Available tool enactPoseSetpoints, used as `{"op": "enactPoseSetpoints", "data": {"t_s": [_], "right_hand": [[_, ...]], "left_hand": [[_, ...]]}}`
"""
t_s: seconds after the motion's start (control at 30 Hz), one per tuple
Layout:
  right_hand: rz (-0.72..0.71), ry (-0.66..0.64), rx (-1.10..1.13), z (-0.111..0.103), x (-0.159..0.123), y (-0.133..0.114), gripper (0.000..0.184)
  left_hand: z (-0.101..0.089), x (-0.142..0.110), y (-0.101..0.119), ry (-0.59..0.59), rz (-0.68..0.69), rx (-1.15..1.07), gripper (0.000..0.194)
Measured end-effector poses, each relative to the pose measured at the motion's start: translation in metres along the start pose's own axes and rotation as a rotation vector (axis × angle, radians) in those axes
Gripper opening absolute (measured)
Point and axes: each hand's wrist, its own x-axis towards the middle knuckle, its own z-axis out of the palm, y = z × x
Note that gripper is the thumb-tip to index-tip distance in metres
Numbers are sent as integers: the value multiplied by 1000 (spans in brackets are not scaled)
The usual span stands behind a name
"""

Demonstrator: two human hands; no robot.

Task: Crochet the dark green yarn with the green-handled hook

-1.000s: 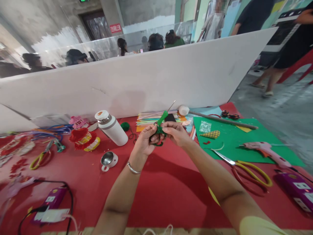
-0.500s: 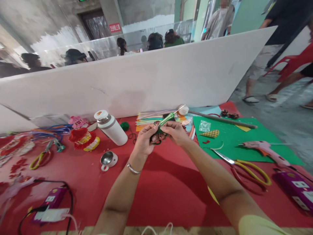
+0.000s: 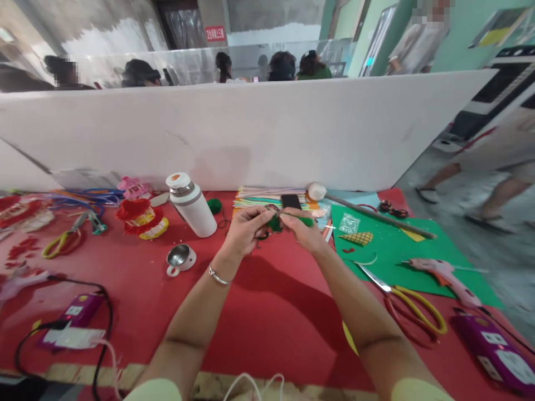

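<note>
My left hand [image 3: 244,229] is closed, pinching a small dark green yarn piece [image 3: 274,224] in front of me above the red table. My right hand [image 3: 308,233] is closed around a crochet hook with a green handle [image 3: 308,221]; the handle's end sticks out past the fingers. The hook's thin metal tip points toward the yarn piece, where the fingertips of both hands almost meet. Fingers partly cover the tip and the piece. A strand of dark yarn trails behind the left hand near a green yarn ball [image 3: 214,206].
A white thermos [image 3: 194,209] and its metal cup [image 3: 181,259] stand left of my hands. On the right lie scissors [image 3: 412,312], a pink glue gun [image 3: 445,273] and a purple power strip [image 3: 493,351]. A black phone [image 3: 291,202] lies beyond. A white board [image 3: 251,133] closes the table's far side.
The crochet hook has swung from pointing up and away to pointing left at the yarn piece, with my right hand now around its handle. The camera view has shifted slightly.
</note>
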Motion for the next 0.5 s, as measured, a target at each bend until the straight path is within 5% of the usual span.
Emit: {"op": "enactPoseSetpoints", "data": {"t_s": [0.17,0.3,0.5], "right_hand": [[-157,156,-135,11,-6,-5,45],[-186,143,-171,12,-7,-3,49],[-301,200,-347,15,-7,7,35]], "left_hand": [[3,-1,-1,-5,12,-111,37],[3,-1,-5,49,35,-105,34],[2,3,-10,217,261,94,30]]}}
